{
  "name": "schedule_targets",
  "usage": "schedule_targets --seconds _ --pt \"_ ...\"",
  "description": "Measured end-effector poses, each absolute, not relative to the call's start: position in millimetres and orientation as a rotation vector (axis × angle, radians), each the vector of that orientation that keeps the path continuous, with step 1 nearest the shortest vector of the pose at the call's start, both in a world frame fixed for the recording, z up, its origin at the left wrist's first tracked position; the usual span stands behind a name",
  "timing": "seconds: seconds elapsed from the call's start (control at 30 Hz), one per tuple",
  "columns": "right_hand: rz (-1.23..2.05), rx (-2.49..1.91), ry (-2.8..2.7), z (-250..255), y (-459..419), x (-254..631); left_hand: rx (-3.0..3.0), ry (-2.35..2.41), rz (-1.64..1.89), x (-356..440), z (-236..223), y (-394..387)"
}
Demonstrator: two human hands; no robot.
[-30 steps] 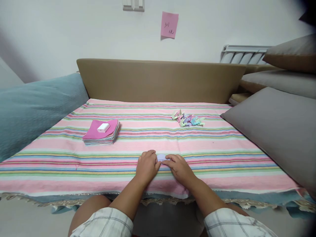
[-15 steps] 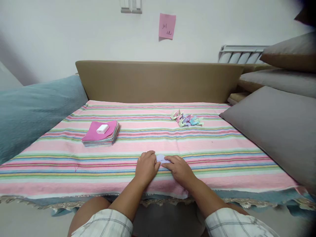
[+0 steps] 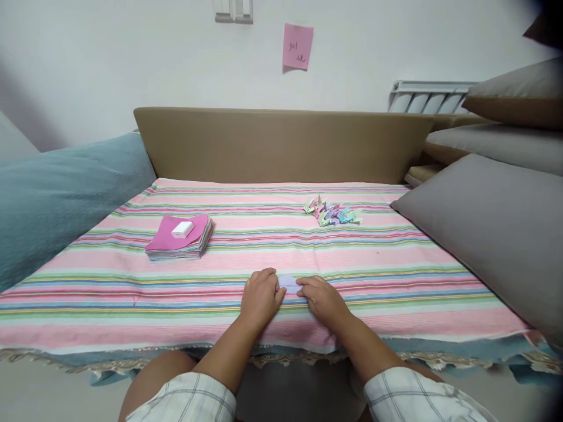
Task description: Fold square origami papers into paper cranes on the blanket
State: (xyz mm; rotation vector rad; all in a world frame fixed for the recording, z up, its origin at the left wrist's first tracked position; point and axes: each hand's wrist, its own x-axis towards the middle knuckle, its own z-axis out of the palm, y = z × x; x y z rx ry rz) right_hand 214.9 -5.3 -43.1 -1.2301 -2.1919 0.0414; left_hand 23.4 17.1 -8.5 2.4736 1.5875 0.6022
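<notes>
A small folded piece of pale lavender paper lies on the striped cloth between my two hands. My left hand rests at its left end, fingers curled, thumb and fingertips on the paper. At the paper's right end my right hand pinches the edge between thumb and fingers. A crease runs lengthwise along the visible strip; its two ends are partly hidden under my fingers.
To the left is a stack of coloured paper with a white block on top. Several small folded paper pieces lie farther back. Grey cushions line the right, a blue-green cushion the left, a brown backrest behind.
My right hand has slid slightly to the right along the paper, so a little more of the strip shows. My left hand stays in place.
</notes>
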Motion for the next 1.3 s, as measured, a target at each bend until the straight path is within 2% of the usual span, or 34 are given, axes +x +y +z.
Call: schedule_targets --seconds 0.27,0.83,1.03,1.3 --pt "0.256 -1.245 -1.965 -30 -12 212 2.458 1.573 0.628 24 -6 16" --pt "0.33 -1.458 -1.908 -33 0 193 2.435 1.548 0.638 22 -8 19" --pt "0.332 -1.45 -1.917 -33 0 194 2.382 1.393 0.731 12 -8 22" --pt "0.343 -1.438 -1.918 -33 1 193 2.627 1.285 0.739 8 -15 11"
